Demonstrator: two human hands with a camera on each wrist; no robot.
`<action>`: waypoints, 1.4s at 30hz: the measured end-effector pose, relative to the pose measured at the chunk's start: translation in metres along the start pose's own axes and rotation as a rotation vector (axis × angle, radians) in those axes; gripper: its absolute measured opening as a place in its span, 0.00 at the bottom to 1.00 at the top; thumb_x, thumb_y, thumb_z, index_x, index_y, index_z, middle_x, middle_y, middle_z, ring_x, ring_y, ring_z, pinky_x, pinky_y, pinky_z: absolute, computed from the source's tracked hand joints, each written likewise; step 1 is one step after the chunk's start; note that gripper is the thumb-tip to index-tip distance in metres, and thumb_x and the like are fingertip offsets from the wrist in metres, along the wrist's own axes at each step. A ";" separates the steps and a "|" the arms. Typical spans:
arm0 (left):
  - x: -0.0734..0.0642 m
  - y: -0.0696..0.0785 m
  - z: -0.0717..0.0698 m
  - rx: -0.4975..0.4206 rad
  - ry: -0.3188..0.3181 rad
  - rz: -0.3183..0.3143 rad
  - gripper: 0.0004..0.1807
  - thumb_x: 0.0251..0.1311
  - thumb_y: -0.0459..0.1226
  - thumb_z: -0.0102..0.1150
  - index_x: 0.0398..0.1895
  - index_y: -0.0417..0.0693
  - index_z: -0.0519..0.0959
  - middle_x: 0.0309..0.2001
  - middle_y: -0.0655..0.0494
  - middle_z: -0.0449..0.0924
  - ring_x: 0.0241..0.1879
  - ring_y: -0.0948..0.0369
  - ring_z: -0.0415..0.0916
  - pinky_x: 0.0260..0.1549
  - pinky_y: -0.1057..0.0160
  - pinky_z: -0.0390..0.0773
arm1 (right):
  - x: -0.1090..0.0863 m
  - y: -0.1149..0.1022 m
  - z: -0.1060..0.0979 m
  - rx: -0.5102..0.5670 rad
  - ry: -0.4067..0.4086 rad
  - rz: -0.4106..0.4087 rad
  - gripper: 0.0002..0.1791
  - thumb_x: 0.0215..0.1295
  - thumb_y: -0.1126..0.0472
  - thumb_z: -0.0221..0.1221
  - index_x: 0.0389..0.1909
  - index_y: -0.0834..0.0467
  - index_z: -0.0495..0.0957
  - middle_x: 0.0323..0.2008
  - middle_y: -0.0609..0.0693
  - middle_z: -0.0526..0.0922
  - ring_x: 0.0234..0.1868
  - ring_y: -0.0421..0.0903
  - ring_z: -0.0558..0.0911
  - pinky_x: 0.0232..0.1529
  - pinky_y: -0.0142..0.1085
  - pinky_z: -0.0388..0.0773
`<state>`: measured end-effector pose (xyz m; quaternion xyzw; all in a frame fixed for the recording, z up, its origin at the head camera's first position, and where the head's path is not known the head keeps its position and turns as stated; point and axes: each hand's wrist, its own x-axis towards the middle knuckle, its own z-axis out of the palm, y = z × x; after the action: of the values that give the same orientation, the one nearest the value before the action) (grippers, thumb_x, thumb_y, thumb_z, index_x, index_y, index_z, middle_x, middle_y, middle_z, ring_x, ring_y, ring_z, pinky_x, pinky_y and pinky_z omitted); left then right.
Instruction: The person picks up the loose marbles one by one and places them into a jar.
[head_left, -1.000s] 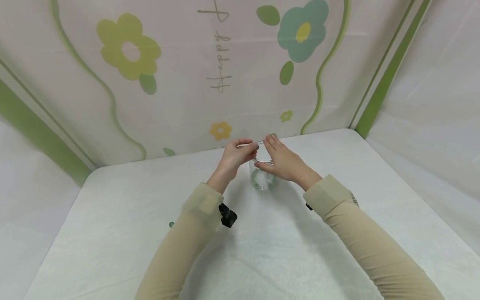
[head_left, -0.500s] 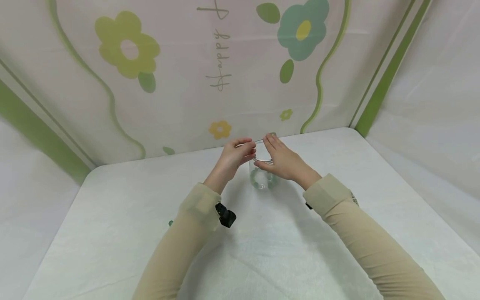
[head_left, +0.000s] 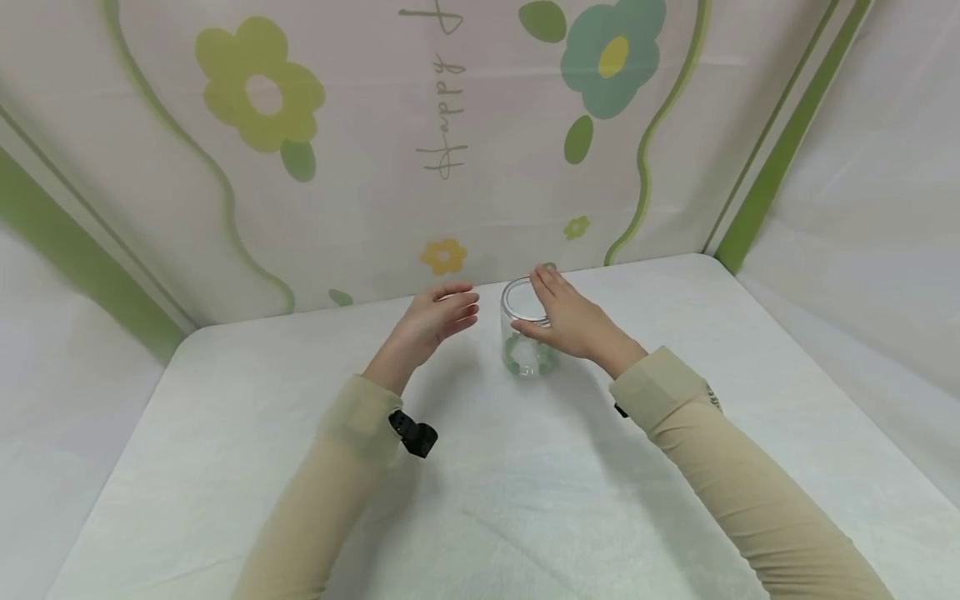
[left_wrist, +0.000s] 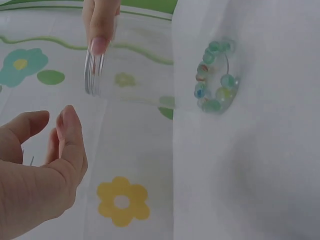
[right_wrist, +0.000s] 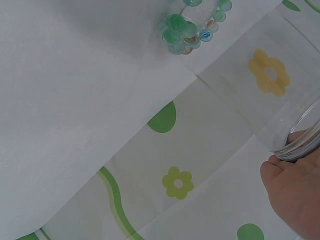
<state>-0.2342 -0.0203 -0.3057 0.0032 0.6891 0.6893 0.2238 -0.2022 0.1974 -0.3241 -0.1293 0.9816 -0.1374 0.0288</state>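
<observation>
A clear glass jar with a silver rim stands upright near the table's back edge. Glass marbles, mostly green with some blue and amber swirls, lie in a ring round its bottom. My right hand holds the jar at its rim, thumb on the near side and fingers on the far side. To the left of the jar, my left hand hovers with its fingers loosely bent and nothing in them. A gap shows between those fingertips and the glass.
A white cloth covers the table. Right behind the jar rises a backdrop printed with flowers, and white sheets hang at both sides. A black wrist camera sits at my left cuff.
My left hand has drawn away from the jar's rim to the left. The right hand and jar stay in place. A green marble by my left forearm is now hidden.
</observation>
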 end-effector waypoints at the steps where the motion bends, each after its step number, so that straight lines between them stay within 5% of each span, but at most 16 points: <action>1: -0.001 -0.002 -0.005 0.013 -0.009 -0.001 0.24 0.68 0.35 0.52 0.66 0.40 0.64 0.59 0.48 0.71 0.58 0.55 0.72 0.54 0.69 0.80 | 0.000 0.000 0.000 0.000 -0.002 -0.002 0.50 0.68 0.35 0.47 0.74 0.65 0.40 0.77 0.60 0.38 0.77 0.56 0.39 0.78 0.50 0.46; 8: -0.009 -0.018 -0.040 0.076 -0.057 -0.030 0.27 0.68 0.35 0.52 0.68 0.38 0.62 0.55 0.52 0.69 0.52 0.60 0.72 0.44 0.76 0.81 | -0.002 0.002 -0.002 -0.002 -0.008 -0.008 0.50 0.69 0.36 0.47 0.74 0.65 0.39 0.77 0.60 0.38 0.77 0.56 0.38 0.78 0.50 0.44; 18: -0.013 -0.034 -0.071 0.128 -0.071 -0.075 0.30 0.68 0.34 0.52 0.70 0.37 0.58 0.66 0.45 0.62 0.52 0.63 0.72 0.47 0.76 0.80 | -0.004 0.005 -0.001 0.000 0.001 0.000 0.50 0.68 0.36 0.47 0.74 0.66 0.40 0.77 0.61 0.38 0.77 0.57 0.39 0.78 0.51 0.45; 42: -0.052 -0.065 -0.145 0.349 -0.079 -0.058 0.31 0.70 0.37 0.48 0.71 0.31 0.54 0.69 0.33 0.58 0.52 0.68 0.74 0.53 0.74 0.78 | -0.005 0.004 -0.001 0.005 -0.010 -0.004 0.50 0.69 0.36 0.47 0.74 0.66 0.39 0.77 0.61 0.37 0.77 0.56 0.38 0.78 0.50 0.44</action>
<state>-0.2133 -0.1772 -0.3593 0.0489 0.7887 0.5517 0.2666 -0.1983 0.2026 -0.3236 -0.1317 0.9809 -0.1393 0.0338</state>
